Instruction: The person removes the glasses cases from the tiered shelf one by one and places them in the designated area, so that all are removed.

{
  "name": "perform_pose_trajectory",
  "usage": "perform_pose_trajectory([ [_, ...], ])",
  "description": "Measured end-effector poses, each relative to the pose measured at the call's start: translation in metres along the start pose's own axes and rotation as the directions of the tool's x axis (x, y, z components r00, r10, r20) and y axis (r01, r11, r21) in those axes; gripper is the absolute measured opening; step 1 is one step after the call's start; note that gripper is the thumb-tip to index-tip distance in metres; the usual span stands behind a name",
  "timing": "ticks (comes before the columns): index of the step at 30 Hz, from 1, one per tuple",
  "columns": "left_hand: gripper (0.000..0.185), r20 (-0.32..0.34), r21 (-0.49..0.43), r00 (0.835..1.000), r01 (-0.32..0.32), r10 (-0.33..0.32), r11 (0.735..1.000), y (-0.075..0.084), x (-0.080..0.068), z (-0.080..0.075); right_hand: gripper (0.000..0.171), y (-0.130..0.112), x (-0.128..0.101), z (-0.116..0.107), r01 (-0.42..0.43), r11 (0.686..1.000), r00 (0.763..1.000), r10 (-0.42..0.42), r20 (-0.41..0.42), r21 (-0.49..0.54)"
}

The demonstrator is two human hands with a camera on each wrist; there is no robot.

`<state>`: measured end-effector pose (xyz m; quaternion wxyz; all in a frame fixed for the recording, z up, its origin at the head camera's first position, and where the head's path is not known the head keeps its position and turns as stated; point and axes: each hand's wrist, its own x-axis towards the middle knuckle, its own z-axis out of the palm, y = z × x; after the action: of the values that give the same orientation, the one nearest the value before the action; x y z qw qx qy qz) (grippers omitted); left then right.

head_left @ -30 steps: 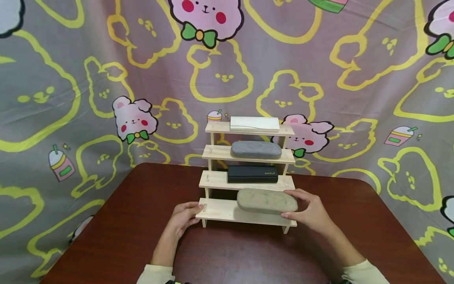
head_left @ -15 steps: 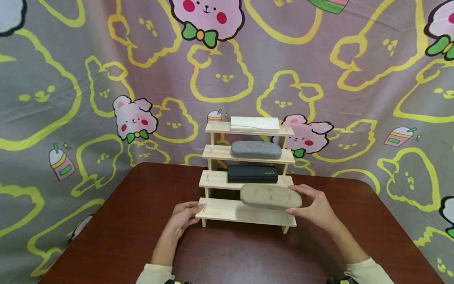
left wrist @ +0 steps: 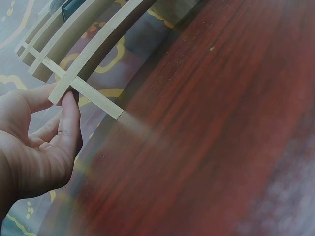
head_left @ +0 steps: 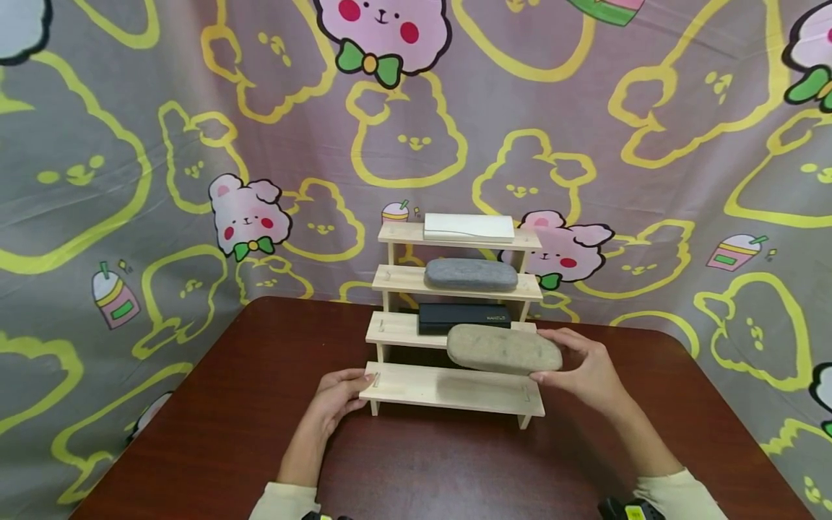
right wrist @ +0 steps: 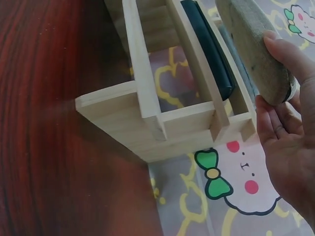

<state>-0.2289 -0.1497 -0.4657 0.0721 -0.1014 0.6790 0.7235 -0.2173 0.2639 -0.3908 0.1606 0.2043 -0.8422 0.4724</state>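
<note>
A four-step wooden rack (head_left: 390,384) stands on the dark red table (head_left: 247,433). My right hand (head_left: 578,372) grips the right end of a tan felt case (head_left: 503,349) and holds it in the air above the bottom step; the same tan case (right wrist: 256,54) shows in the right wrist view, pinched between thumb and fingers. My left hand (head_left: 338,396) holds the left end of the bottom step, and its fingers (left wrist: 66,115) press the rack (left wrist: 86,54) edge. A black case (head_left: 455,316), a grey case (head_left: 471,274) and a white case (head_left: 468,227) lie on the upper steps.
A cartoon-print cloth (head_left: 195,144) hangs behind the table and drapes its far edges. Bare table lies in front of the rack and to both sides. The rack's right side frame (right wrist: 147,98) is close to my right wrist.
My right hand has lifted the tan case off the bottom step, up and slightly right. The left hand has stayed on the rack.
</note>
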Motion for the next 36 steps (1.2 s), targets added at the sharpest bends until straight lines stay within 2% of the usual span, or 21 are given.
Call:
perform_pose_trajectory([
  [10, 0.040, -0.013, 0.004, 1.000, 0.004, -0.004, 1.000, -0.001, 0.001, -0.001, 0.064, -0.011, 0.012, -0.006, 0.024, 0.999, 0.999, -0.023, -0.023, 0.041],
  [22, 0.040, -0.008, 0.009, 1.000, -0.008, 0.008, 1.000, -0.001, 0.000, 0.000, 0.064, -0.011, 0.013, -0.013, 0.025, 0.999, 0.998, -0.023, -0.065, 0.033],
  [28, 0.039, -0.016, 0.004, 1.000, -0.014, 0.014, 1.000, 0.000, 0.000, 0.001, 0.065, -0.012, 0.017, -0.019, 0.052, 0.997, 0.996, -0.048, -0.081, 0.056],
  [36, 0.039, -0.019, -0.010, 0.999, -0.033, 0.032, 0.999, -0.001, 0.001, 0.003, 0.063, -0.012, 0.018, -0.027, 0.064, 0.998, 0.989, -0.064, -0.137, -0.005],
])
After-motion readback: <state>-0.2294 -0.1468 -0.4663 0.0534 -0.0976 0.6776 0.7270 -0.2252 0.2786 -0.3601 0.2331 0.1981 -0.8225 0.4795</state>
